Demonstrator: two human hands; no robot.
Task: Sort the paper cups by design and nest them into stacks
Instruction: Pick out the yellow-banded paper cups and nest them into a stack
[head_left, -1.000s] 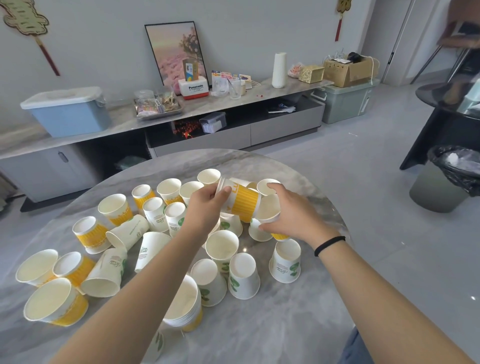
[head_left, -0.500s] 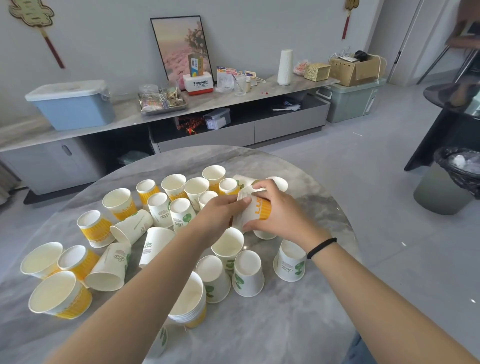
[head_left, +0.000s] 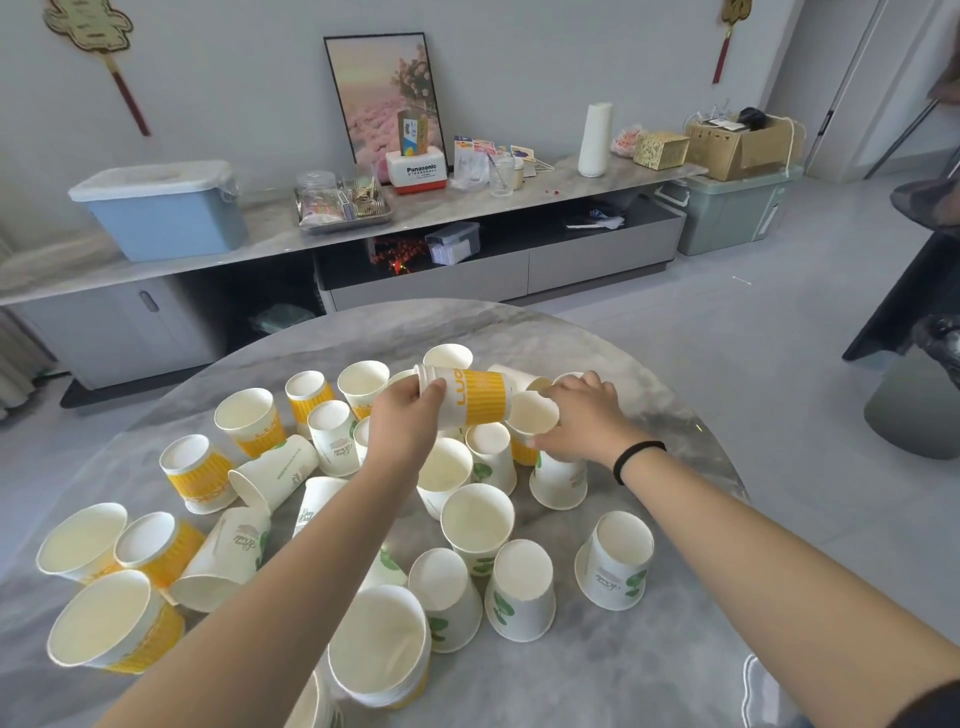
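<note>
Nearest, at table (head_left: 597, 686) front edge: nested yellow stack (head_left: 382, 644) upright, green-leaf cups (head_left: 519, 592) upside down beside it. Mid-table: loose mix of both designs, some tipped over. Further in: left hand (head_left: 402, 431) clamped on rim end of yellow-banded cup (head_left: 470, 397), held sideways above the cluster. Right hand (head_left: 582, 415) fingers curled around another cup (head_left: 532, 415), just beside the held cup's base.
</note>
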